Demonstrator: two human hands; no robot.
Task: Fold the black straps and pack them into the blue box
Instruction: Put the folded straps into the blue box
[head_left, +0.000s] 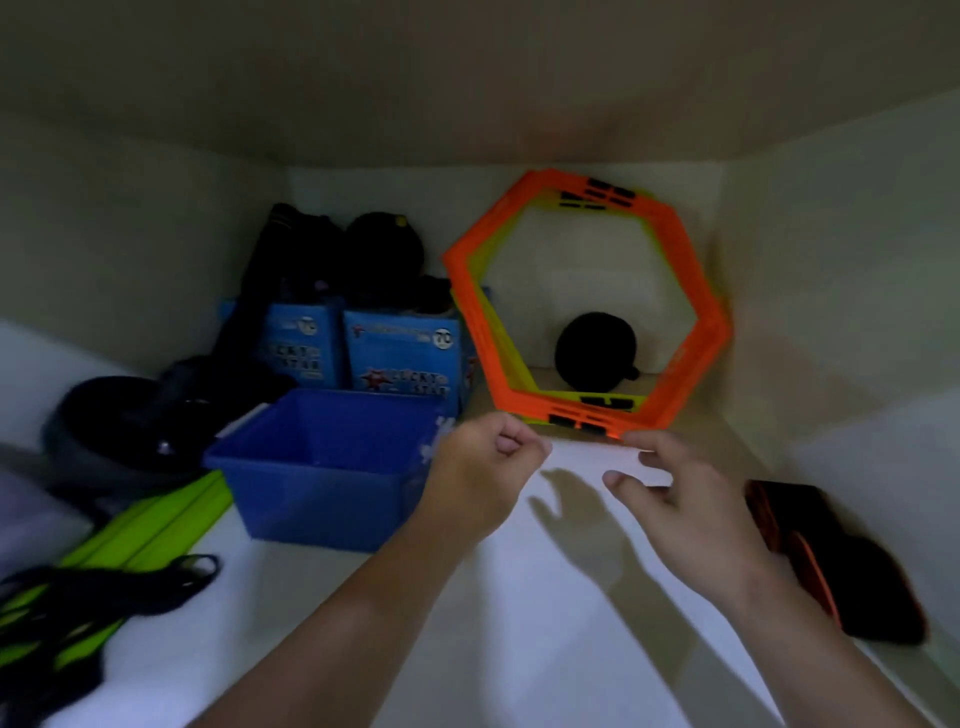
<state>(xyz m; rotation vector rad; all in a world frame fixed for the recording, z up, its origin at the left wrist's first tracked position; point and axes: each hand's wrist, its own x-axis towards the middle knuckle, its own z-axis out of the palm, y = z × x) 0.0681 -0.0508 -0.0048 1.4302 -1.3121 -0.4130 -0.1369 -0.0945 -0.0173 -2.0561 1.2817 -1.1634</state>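
An open blue box (311, 499) stands on the white shelf, left of centre, and looks empty inside. Black straps (130, 582) lie tangled with green bands at the lower left, and more dark straps (197, 379) are heaped behind the box. My left hand (483, 467) hovers at the box's right rim, fingers curled into a loose fist with nothing in it. My right hand (680, 499) floats over the bare shelf to the right, fingers spread and empty.
Orange and yellow hexagon rings (696, 291) lean on the back wall with a black ball (595, 353) behind them. Blue cartons (405, 358) stand behind the box. A black-and-orange folded item (841, 556) lies at the right. Green slats (156, 525) lie left.
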